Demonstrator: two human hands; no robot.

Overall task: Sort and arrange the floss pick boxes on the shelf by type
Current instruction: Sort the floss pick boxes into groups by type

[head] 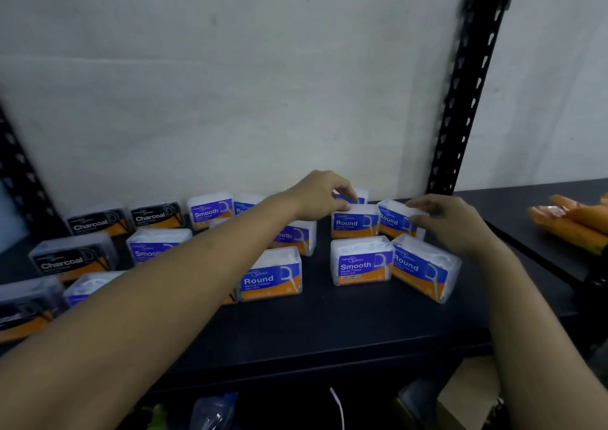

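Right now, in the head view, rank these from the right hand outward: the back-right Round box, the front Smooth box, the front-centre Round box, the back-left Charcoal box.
1. Back-right Round box, gripped by the right hand.
2. Front Smooth box, right side, front row.
3. Front-centre Round box, mid-shelf.
4. Back-left Charcoal box, far left.
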